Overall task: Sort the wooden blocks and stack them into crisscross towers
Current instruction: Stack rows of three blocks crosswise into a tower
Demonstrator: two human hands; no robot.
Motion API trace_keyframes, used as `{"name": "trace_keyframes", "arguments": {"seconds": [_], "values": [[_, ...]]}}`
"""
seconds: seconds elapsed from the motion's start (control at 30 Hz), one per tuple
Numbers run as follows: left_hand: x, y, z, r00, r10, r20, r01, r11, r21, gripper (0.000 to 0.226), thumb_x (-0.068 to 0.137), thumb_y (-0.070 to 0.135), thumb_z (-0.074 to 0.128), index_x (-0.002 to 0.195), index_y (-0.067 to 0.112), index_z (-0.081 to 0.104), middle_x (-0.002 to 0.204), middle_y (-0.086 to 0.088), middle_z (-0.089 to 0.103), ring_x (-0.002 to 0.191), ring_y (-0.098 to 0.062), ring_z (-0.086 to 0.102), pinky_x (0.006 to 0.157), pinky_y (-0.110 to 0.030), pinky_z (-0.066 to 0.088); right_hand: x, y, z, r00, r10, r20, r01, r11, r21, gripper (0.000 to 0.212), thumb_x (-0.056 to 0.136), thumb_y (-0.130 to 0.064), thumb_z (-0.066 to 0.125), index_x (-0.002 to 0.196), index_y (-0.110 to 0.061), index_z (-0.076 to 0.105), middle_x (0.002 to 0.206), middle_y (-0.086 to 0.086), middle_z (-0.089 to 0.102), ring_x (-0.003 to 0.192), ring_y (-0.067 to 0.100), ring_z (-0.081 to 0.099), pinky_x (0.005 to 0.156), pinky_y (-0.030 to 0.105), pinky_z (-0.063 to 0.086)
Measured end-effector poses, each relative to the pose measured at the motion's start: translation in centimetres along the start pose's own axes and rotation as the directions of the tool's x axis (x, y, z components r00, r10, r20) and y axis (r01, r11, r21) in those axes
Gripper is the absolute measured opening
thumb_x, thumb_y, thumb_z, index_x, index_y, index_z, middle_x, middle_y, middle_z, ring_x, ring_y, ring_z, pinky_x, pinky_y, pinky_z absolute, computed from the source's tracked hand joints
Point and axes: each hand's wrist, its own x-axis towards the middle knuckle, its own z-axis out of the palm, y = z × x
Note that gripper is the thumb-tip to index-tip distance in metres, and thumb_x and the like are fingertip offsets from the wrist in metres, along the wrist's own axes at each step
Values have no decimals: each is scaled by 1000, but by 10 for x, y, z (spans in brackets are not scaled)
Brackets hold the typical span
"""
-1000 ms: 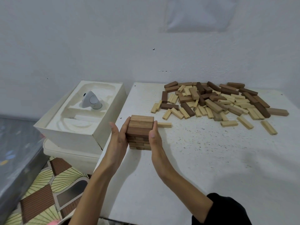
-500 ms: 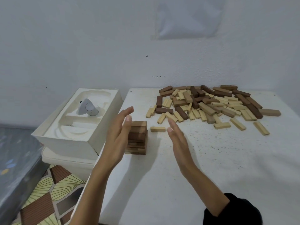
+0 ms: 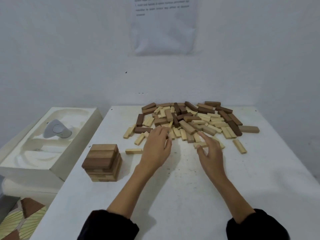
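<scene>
A short crisscross tower (image 3: 103,162) of brown wooden blocks stands near the left edge of the white table (image 3: 173,196). A big loose pile of blocks (image 3: 192,120), dark brown, mid brown and pale, lies at the back middle of the table. A single pale block (image 3: 133,151) lies between the tower and my left hand. My left hand (image 3: 156,148) reaches palm down to the near edge of the pile, its fingers loosely bent and holding nothing. My right hand (image 3: 210,153) hovers beside it over the pile's front edge, fingers spread and empty.
A white moulded packaging box (image 3: 29,153) with a small grey device (image 3: 56,129) in it sits left of the table on another white box. A printed sheet (image 3: 166,26) hangs on the back wall. Patterned flooring (image 3: 22,217) shows at the lower left.
Both hands let go of the tower's sides and moved right and forward to the front of the loose pile. The tower stands alone at the left.
</scene>
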Motion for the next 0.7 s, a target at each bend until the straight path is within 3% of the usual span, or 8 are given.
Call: {"name": "trace_keyframes", "arguments": {"seconds": [0.1,0.23,0.33,0.43,0.6,0.7], "values": [[15,-8,27,998,-62,-18,64,993,102,43,95,17,49,136,5,44,140,-10,45,132,-28,37,111,-36,26,13,20,-10,994,-109,-29,105,988,-112,44,86,-3,54,130,-7,53,127,8,56,121,24,44,95,28,35],[26,-16,50,981,-145,-130,172,958,229,50,88,28,55,133,8,47,142,-14,41,131,-35,37,109,-56,20,28,33,-21,988,-141,-60,131,981,-145,48,82,-2,60,128,-13,54,118,5,60,112,15,41,88,31,38],[26,-24,61,962,-241,-127,266,933,243,64,89,51,38,140,12,37,149,-9,30,139,-26,21,115,-51,2,39,40,-23,985,-154,-80,138,975,-176,46,80,-21,59,125,-12,57,108,3,64,106,17,46,83,29,39],[24,-27,65,962,-229,-151,261,935,239,77,83,62,21,140,14,37,150,-8,28,140,-22,15,115,-45,-8,45,42,-18,974,-213,-81,191,956,-222,44,79,-36,57,118,-16,62,104,-2,66,100,18,49,80,33,41],[24,-33,66,936,-269,-228,304,943,135,76,80,61,33,138,12,42,143,-10,33,136,-22,16,117,-38,-4,52,36,-5,976,-196,-98,167,955,-245,39,74,-47,52,102,-25,69,95,-9,60,93,9,39,80,35,38],[26,-35,65,938,-266,-222,303,941,152,79,77,56,22,137,10,43,140,-10,39,134,-25,25,118,-40,2,56,34,3,983,-159,-91,128,952,-277,40,72,-53,54,101,-30,69,94,-8,57,92,10,39,81,36,37]]}}
